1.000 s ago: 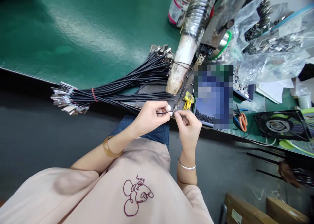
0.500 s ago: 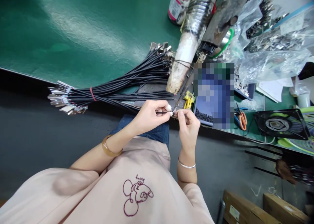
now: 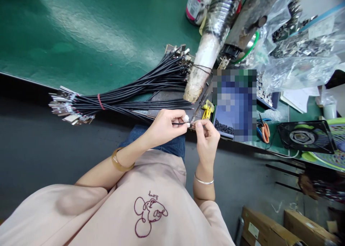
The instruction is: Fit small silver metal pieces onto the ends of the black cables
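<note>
Between thumb and fingers, my left hand (image 3: 169, 124) pinches a black cable (image 3: 178, 123) close to its end. White coverings sit on the fingertips of that hand. My right hand (image 3: 207, 136) is closed at the cable's tip, its thumb and forefinger pressed together on something too small to make out. To the left lies a bundle of black cables (image 3: 129, 95), tied with a red band (image 3: 100, 101) and bearing metal connectors (image 3: 67, 104) at its left end. Beyond my hands rests a yellow tool (image 3: 207, 110).
A whitish pipe end (image 3: 195, 84) on a ribbed duct slants over the bench just beyond my hands. To the right stand a blue tray (image 3: 225, 116) of small black parts, orange-handled scissors (image 3: 265, 132) and a black fan (image 3: 306, 136). Clear bags (image 3: 304, 71) lie farther back.
Both hands keep the same pinch at the cable end, with barely any movement. The view has shifted slightly.
</note>
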### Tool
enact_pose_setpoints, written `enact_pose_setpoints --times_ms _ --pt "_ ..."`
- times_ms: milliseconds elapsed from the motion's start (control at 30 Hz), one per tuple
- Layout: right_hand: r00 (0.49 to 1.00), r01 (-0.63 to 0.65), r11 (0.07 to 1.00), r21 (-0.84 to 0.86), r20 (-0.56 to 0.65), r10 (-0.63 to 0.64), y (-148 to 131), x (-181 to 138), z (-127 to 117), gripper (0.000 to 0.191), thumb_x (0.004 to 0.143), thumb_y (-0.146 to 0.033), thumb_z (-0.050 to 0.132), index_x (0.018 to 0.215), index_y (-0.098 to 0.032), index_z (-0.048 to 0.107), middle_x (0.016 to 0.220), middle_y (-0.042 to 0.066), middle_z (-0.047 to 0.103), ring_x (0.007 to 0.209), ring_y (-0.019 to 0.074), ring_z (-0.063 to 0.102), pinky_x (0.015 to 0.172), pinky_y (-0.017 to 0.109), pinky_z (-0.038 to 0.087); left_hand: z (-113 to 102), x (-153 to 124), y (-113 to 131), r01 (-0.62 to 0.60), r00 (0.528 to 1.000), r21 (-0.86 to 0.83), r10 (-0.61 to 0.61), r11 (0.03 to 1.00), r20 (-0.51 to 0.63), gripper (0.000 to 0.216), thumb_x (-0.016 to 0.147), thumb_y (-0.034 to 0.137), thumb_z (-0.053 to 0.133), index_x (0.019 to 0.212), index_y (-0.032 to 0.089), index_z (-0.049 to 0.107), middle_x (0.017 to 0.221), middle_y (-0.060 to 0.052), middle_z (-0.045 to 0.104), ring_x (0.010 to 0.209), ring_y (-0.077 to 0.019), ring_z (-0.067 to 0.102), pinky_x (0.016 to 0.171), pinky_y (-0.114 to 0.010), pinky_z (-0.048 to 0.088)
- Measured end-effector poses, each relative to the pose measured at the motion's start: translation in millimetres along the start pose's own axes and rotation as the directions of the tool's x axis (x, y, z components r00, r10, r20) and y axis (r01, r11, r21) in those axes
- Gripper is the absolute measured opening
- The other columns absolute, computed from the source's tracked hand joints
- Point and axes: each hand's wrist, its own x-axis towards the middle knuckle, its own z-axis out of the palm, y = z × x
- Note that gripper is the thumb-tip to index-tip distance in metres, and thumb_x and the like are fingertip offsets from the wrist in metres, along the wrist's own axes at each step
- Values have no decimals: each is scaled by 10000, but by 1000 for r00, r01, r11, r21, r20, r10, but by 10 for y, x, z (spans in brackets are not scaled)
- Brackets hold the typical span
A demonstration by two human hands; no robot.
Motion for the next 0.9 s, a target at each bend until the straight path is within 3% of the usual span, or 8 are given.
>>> enact_pose_setpoints --times_ms 267,367,433,533,600,733,833,900 --pt "988 112 971 -213 -78 -131 -17 -17 47 332 945 -376 636 680 -180 599 623 -49 496 543 76 374 559 241 338 -17 -4 15 -10 1000 -36 11 999 19 122 764 129 605 652 138 557 559 41 483 536 -65 412 502 -191 317" --pt "994 3 997 -79 -108 -12 4 0 19 247 927 -430 645 915 -185 678 733 -19 629 577 88 514 560 226 419 -57 -19 37 -3 998 -76 7 997 56 114 789 153 623 683 129 589 588 31 518 539 -65 428 500 -183 332" --pt "997 -44 998 37 -57 46 8 13 -5 261 926 -421 644 1037 -189 685 849 16 704 679 114 633 620 230 502 -88 -34 65 -2 997 -95 10 996 82 122 818 180 630 711 122 624 622 14 561 560 -73 473 521 -185 368" --pt "1000 0 999 43 -9 0 -17 8 -29 196 949 -367 621 977 -198 716 865 26 731 723 130 678 665 247 550 -117 -62 110 3 995 -113 8 994 101 127 844 218 649 780 114 683 638 2 592 569 -84 505 542 -196 400" --pt "989 127 987 -94 -63 -133 -45 -16 -41 156 961 -311 612 972 -214 734 861 24 734 712 130 671 652 254 540 -112 -78 133 -17 997 -75 23 997 80 138 848 221 653 769 113 689 601 15 557 543 -76 462 516 -200 363" --pt "903 353 870 -345 -117 -413 -94 -68 -93 138 944 -226 639 1017 -255 753 799 4 719 632 119 627 587 259 487 -54 -89 145 -75 997 19 75 997 -6 175 858 186 618 705 117 669 588 24 515 546 -70 400 508 -208 313" --pt "871 295 921 -255 -325 -369 -137 -91 -136 187 976 -240 566 1119 -254 686 628 -37 607 478 106 540 468 253 417 -13 -77 136 -55 997 1 55 998 -59 174 861 191 608 713 124 669 610 15 547 569 -82 439 531 -213 337" --pt "850 265 954 -137 -434 -299 -170 -101 -149 216 993 -235 520 1198 -259 585 663 -47 631 436 100 535 431 244 412 4 -66 126 -41 996 -1 41 999 -84 180 858 193 605 699 126 659 591 21 527 566 -82 432 536 -214 333"
